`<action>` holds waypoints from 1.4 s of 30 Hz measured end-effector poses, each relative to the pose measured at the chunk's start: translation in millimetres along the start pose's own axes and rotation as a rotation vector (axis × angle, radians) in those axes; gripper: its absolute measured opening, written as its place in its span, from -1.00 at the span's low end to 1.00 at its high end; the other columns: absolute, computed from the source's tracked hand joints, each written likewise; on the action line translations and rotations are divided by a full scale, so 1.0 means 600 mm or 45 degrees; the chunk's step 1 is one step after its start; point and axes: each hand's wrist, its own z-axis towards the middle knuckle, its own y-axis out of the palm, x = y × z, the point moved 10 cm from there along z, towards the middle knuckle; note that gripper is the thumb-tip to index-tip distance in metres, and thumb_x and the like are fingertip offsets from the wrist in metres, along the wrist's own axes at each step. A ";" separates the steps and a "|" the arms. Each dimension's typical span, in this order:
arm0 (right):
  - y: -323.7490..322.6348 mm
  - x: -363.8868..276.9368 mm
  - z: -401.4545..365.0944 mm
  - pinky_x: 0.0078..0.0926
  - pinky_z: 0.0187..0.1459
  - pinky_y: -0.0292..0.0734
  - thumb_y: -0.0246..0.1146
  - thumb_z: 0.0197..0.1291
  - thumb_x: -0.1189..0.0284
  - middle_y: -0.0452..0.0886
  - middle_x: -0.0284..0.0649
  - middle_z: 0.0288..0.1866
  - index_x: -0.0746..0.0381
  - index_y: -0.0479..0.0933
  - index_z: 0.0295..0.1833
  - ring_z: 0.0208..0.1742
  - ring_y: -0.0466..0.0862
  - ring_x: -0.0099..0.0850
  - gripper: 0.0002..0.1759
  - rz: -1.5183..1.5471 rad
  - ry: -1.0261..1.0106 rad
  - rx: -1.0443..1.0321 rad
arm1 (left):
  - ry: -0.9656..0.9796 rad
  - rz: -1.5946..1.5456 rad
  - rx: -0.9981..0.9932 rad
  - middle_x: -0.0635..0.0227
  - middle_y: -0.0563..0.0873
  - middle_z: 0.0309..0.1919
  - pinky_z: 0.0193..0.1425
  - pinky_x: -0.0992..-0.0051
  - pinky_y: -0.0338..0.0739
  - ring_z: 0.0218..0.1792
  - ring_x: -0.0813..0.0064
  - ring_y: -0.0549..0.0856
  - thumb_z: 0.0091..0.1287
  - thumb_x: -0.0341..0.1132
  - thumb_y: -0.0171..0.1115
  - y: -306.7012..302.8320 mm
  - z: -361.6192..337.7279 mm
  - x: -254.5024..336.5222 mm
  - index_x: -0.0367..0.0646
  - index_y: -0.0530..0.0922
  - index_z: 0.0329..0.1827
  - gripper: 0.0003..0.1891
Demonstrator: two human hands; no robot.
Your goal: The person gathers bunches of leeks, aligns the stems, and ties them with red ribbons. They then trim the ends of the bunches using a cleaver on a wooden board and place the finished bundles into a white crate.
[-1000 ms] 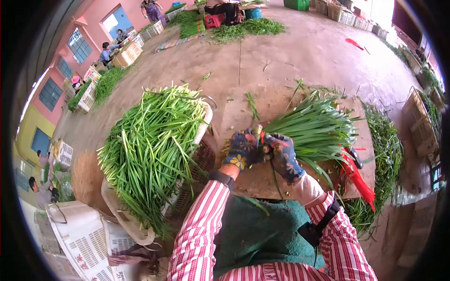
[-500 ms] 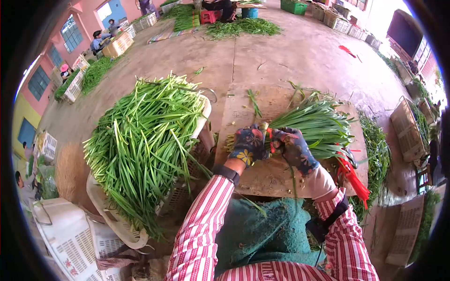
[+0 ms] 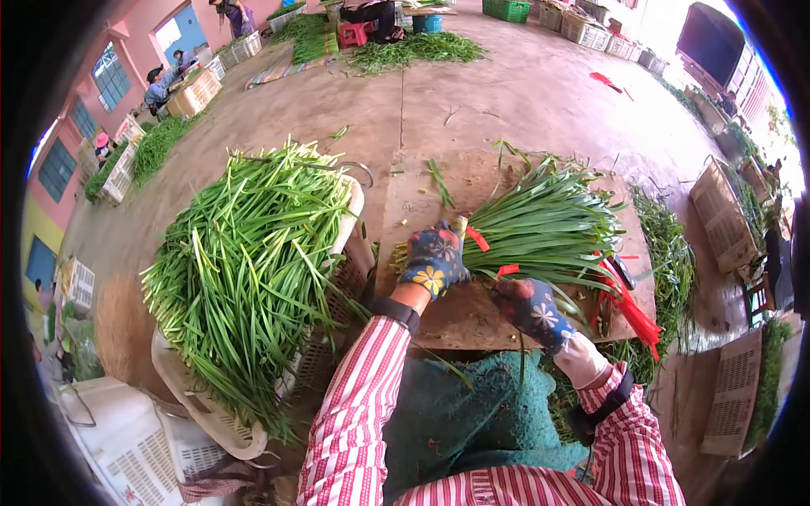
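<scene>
1. Head camera looks down at a wooden board [image 3: 422, 198] on the ground, in front of the person.
2. A bunch of green stalks [image 3: 548, 228] lies on the middle of the board. Its leafy tips fan out toward the far right corner. Its cut ends point toward the left edge.
3. The left hand [image 3: 433, 260] wears a flowery glove. It is wrapped tight around the cut ends of the bunch, near the middle of the board.
4. A red tie [image 3: 477, 239] sits on the bunch, just beside the left hand.
5. The right hand [image 3: 533, 308] wears the same kind of glove. It is at the near edge of the board, just below the bunch. Its fingers are curled shut, and they pinch one end of the red tie.
6. More red strips [image 3: 631, 310] lie in a pile at the right edge of the board.
7. A white basket [image 3: 356, 207] stands just off the left edge of the board. A big heap of green stalks [image 3: 253, 270] fills it and hangs over its rim.
8. A green cloth [image 3: 472, 413] covers the person's lap, touching the near edge of the board.
9. Loose greens [image 3: 675, 261] lie on the floor past the right edge.
</scene>
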 end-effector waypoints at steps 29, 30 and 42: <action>-0.135 -0.040 -0.240 -0.33 -0.61 0.32 0.20 -0.05 0.23 0.39 -0.29 -0.67 0.15 0.52 -0.20 -0.62 0.47 -0.28 -0.69 -1.062 -0.322 -0.162 | -0.122 0.060 -0.345 0.07 0.48 0.02 -0.06 0.23 0.48 -0.06 0.12 0.57 -0.21 0.06 0.38 0.009 -0.001 0.000 -0.18 0.20 0.26 -0.06; -0.134 -0.111 -0.212 -0.30 -0.61 0.28 0.20 -0.05 0.20 0.38 -0.33 -0.67 0.14 0.49 -0.16 -0.63 0.44 -0.29 -0.66 -1.192 -0.586 0.179 | -0.054 0.106 -0.243 0.06 0.51 -0.03 -0.07 0.23 0.49 -0.07 0.13 0.57 -0.22 0.06 0.39 0.009 0.001 0.005 -0.25 0.27 0.18 -0.11; 0.017 -0.014 -0.044 -0.37 -0.48 0.28 0.11 0.04 0.36 0.48 -0.35 -0.51 0.07 0.47 -0.38 -0.47 0.49 -0.33 -0.94 -0.798 -0.614 0.192 | -0.029 0.062 -0.177 0.11 0.53 -0.07 -0.10 0.28 0.51 -0.09 0.21 0.58 -0.22 -0.05 0.38 0.011 0.007 0.001 -0.14 0.26 0.23 -0.13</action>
